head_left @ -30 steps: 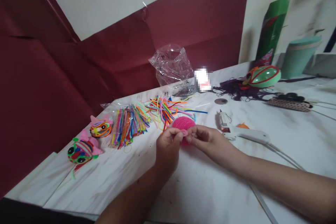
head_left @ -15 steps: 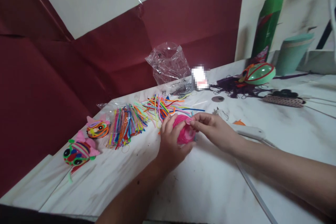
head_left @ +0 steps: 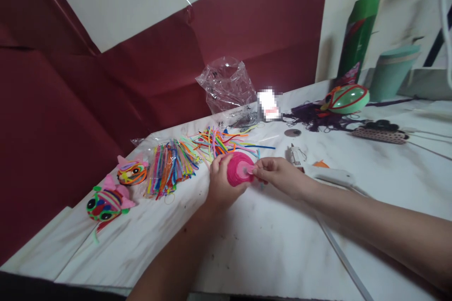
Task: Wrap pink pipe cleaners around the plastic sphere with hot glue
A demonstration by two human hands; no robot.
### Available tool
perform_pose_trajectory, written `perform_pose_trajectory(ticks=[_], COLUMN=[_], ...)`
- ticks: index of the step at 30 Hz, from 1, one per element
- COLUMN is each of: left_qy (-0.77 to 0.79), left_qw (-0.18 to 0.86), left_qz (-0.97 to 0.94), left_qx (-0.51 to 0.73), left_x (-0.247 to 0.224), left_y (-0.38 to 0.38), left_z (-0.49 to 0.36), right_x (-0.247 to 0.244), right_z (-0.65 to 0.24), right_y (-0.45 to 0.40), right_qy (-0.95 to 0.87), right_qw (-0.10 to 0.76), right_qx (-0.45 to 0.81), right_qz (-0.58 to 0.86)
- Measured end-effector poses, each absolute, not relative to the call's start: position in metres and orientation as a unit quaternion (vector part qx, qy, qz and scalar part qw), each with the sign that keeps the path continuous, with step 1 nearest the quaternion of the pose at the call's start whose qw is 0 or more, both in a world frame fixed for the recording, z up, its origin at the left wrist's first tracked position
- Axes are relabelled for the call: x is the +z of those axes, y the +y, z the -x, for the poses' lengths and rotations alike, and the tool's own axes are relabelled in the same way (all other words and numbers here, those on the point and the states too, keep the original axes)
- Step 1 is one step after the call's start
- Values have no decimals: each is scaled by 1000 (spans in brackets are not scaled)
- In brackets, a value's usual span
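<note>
My left hand (head_left: pixel 226 182) is wrapped round a round pink ball (head_left: pixel 236 165) that looks wound with pink cord, its fingers over the far left side. A lighter pink patch shows on the side of the ball facing right. There my right hand (head_left: pixel 270 169) has thumb and forefinger pinched together on a small pale pink bit. Whether that bit is joined to the ball, I cannot tell. Just behind lie loose coloured pipe cleaners (head_left: pixel 219 143), and left of them a bundle of pipe cleaners (head_left: pixel 173 167) in a clear bag.
Two decorated fish-like figures (head_left: pixel 108 202) lie at the left. A white glue gun (head_left: pixel 330 175) is beside my right forearm. Farther back are a crumpled clear bag (head_left: pixel 229 84), a green balloon-like figure (head_left: pixel 351 99), a hole-dotted strip (head_left: pixel 379 135) and a pale green cup (head_left: pixel 395 73).
The pink ball has turned in my left hand, so its pale patch now faces right. Both hands have shifted slightly, and my right hand still pinches at the ball's side.
</note>
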State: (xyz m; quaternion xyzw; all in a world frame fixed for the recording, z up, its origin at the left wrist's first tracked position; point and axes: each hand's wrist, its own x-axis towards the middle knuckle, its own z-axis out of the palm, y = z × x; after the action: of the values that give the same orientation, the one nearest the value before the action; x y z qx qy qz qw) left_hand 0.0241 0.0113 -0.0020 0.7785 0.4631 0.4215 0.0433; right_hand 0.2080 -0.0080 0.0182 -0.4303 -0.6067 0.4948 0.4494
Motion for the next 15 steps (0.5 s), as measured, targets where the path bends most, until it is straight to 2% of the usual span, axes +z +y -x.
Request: perform_pose_trajectory(ticks=[5, 15], left_qy=[453, 425], left_qw=[-31, -28], left_qz=[-788, -796], left_qx=[415, 429], left_x=[-7, -8], left_y=[5, 9], left_z=[-32, -28], right_x=[8, 11], right_z=[-204, -208], right_y=[-8, -3], right_qy=[-597, -573], right_qw=[452, 444], right_qx=[500, 529], right_qz=[435, 441])
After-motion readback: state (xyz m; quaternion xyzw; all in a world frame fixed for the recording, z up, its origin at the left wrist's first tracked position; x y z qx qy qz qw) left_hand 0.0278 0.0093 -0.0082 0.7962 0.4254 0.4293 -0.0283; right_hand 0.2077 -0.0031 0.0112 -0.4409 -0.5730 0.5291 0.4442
